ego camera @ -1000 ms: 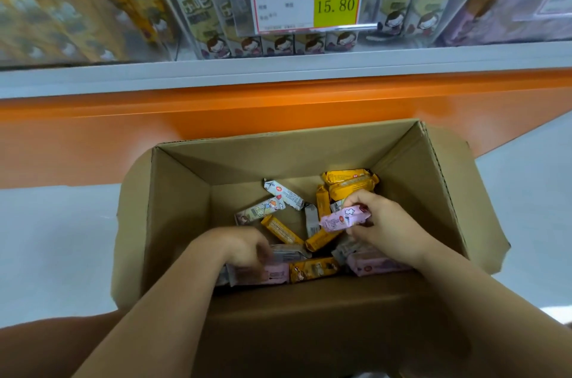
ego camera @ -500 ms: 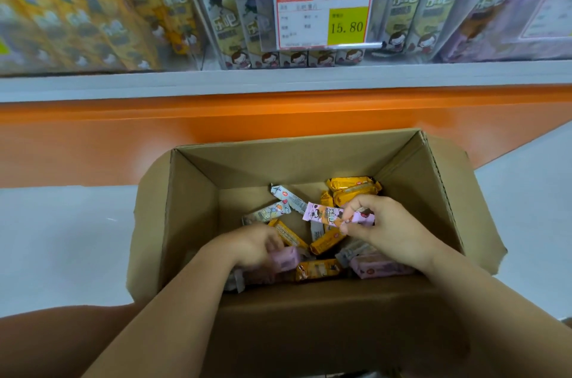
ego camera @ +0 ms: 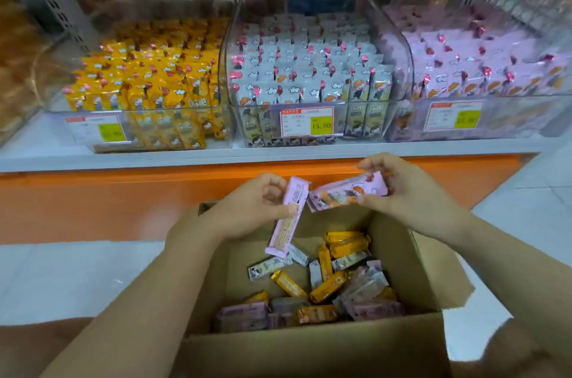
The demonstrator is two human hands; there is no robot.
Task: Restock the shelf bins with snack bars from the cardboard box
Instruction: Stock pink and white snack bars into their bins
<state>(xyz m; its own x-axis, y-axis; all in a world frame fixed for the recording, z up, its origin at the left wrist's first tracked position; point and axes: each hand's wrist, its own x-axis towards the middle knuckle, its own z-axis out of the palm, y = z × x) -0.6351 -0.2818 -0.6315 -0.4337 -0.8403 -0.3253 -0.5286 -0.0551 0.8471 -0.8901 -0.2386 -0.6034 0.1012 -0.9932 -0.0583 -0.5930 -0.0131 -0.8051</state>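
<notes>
Step now, my guess: both pink bars go up to the shelf (ego camera: 216, 156). To do it well, match colour. Skip yellow bin (ego camera: 148, 112) at shelf's L end, skip grey bin (ego camera: 266, 129) mid-shelf, and drop in pink bin (ego camera: 510, 117) at R end. Stand bars upright w/ the rows, don't crush wrappers.

Pose:
- **L hand** (ego camera: 250, 210): above box's (ego camera: 309, 353) back edge, thumb + fingers pinching pink bar (ego camera: 283, 232) near its top. Bar hangs near-vertical.
- **R hand** (ego camera: 405, 195): fingertips pinch 2nd pink bar (ego camera: 343, 193) at its R end. Bar is near-horizontal.

Whether the bar ends touch, can't tell. Loose bars (ego camera: 328, 288) lie on box bottom.
</notes>
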